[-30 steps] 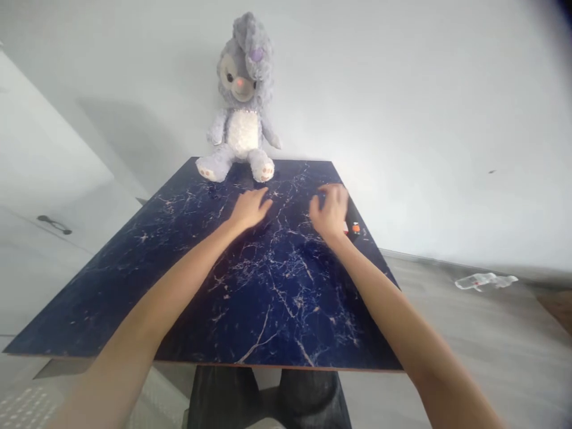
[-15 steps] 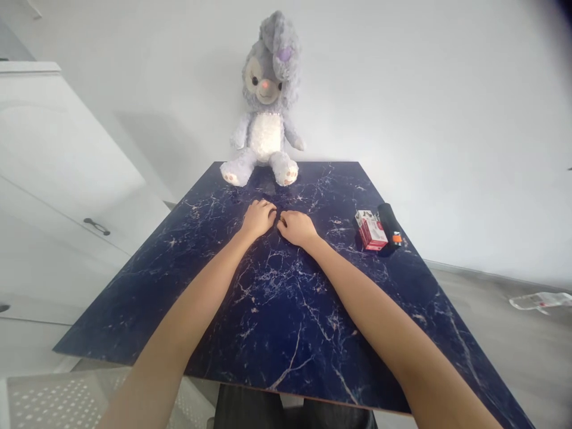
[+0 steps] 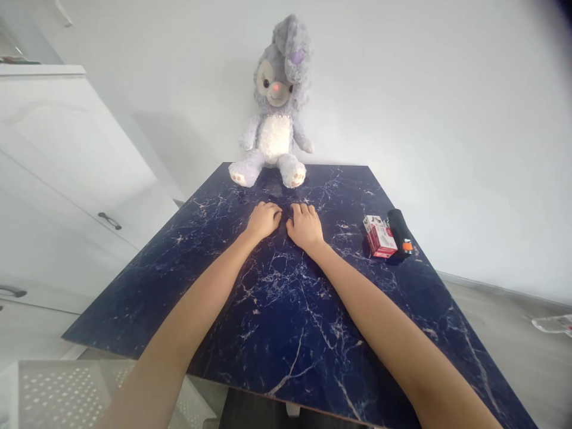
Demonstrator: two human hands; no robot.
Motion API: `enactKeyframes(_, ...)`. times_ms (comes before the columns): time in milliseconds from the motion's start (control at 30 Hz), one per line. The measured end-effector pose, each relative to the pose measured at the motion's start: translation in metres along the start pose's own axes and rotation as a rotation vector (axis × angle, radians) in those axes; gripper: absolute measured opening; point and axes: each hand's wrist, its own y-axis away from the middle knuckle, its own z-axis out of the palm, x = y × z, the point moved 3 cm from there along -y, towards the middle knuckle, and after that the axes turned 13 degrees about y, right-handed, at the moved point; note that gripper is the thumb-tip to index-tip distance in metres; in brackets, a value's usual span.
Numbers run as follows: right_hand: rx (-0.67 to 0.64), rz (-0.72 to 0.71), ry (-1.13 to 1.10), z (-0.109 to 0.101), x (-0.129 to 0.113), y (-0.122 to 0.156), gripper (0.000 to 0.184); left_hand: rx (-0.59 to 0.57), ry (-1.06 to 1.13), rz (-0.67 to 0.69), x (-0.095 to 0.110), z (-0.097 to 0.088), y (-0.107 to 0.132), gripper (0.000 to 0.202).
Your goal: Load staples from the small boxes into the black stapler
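Observation:
My left hand [image 3: 264, 219] rests palm down on the dark blue marbled table [image 3: 277, 316], fingers slightly bent and nothing visible in it. Close beside it, a small gap apart, my right hand [image 3: 305, 225] lies palm down with its fingers stretched forward and nothing visible in it. Beyond both hands a grey plush rabbit [image 3: 274, 134] with a white belly sits upright at the table's far edge. To the right of my right hand stands a small red and white box [image 3: 381, 237]. Lying against the box is a black cylinder [image 3: 399, 229] with an orange band.
A white cabinet [image 3: 67, 179] with dark handles stands along the left side. Behind the table rises a pale wall [image 3: 402, 89]. Below the table's near left edge is a white perforated surface [image 3: 62, 393]. A clear plastic piece [image 3: 552, 323] lies on the floor at right.
My right hand has turned and its fingers now point forward instead of curling toward the left hand. The left hand stays about where it was. The view has shifted slightly.

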Motion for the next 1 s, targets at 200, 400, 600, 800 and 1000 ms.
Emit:
enactKeyframes(200,-0.037,0.065,0.036,0.0068,0.0027,0.0000,0.034,0.016,0.004,0.031,-0.0006,0.0006,-0.0003,0.031)
enactKeyframes(400,-0.074,0.023,0.043,0.0057,0.0019,0.0004,0.033,0.001,0.007,0.031,-0.0021,0.0029,-0.0006,0.030)
enactKeyframes(600,-0.048,0.035,0.046,0.0069,0.0025,-0.0002,0.038,0.019,0.016,0.001,-0.0011,0.0017,0.0006,0.039)
enactKeyframes(800,-0.056,0.018,0.053,0.0091,0.0032,-0.0001,0.035,0.000,0.020,0.014,-0.0017,0.0027,0.0004,0.029)
enactKeyframes(1000,-0.060,0.018,0.054,0.0102,0.0034,-0.0005,0.036,0.009,0.017,-0.001,0.0010,-0.0002,0.0007,0.038)
